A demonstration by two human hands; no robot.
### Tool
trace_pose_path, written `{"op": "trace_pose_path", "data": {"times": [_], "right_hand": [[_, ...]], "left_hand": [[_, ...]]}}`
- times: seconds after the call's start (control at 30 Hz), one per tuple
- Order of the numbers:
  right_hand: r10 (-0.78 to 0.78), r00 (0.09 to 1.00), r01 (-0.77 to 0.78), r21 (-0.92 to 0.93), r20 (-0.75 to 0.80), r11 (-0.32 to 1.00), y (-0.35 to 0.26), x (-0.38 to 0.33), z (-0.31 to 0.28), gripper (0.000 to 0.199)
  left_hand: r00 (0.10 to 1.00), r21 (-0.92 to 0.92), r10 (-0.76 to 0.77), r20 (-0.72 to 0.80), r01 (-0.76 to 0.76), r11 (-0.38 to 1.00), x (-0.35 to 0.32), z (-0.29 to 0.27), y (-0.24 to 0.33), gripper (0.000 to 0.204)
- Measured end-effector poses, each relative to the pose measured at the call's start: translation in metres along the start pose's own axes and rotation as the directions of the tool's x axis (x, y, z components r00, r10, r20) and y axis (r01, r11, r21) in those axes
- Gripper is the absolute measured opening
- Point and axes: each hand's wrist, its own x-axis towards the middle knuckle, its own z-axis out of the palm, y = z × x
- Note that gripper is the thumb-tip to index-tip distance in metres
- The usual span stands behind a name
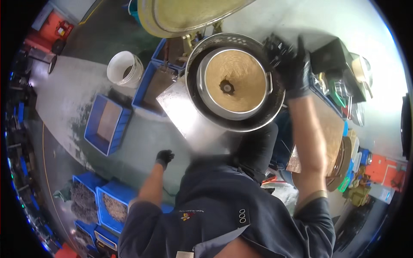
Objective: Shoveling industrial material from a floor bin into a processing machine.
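Gripping the steel drum's rim [275, 92] with my gloved right hand [292, 64]; feels heavy, rigid, slick. My left hand [164, 157] hangs loosely curled, holding nothing.

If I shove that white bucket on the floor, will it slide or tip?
The white bucket stands upright on a smooth, shiny floor, so it would probably slide. It looks like thin plastic and mostly empty, so likely light. A push near the rim might tip it.
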Motion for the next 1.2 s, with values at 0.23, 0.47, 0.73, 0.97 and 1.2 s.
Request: {"op": "trace_pose_path", "data": {"times": [0.23,0.47,0.73,0.97,1.2], "right_hand": [[0.012,0.994,0.046,0.524,-0.107,0.850,0.073,-0.094,-0.037,0.048],[-0.394,0.913,0.381,-0.128,-0.102,0.916,0.047,-0.177,-0.036,0.030],[-0.440,0.839,0.461,-0.011,-0.321,0.887,0.104,-0.309,-0.204,0.034],[-0.309,0.901,0.310,-0.045,-0.306,0.950,0.158,-0.378,-0.234,0.033],[-0.186,0.894,-0.167,-0.689,-0.408,0.705,0.203,-0.360,-0.265,0.028]], "left_hand": [[0.990,-0.043,0.143,0.007,-0.142,0.989,-0.057,0.014,0.066,0.015],[0.979,0.057,0.196,-0.060,-0.192,0.980,-0.085,0.009,0.071,0.015],[0.988,0.239,0.143,0.052,-0.152,0.959,-0.042,-0.045,0.018,0.029],[0.974,0.140,0.212,0.081,-0.222,0.965,-0.050,-0.059,-0.007,0.028],[0.776,0.391,0.628,0.062,-0.598,0.700,-0.005,-0.125,-0.094,0.025]]}}
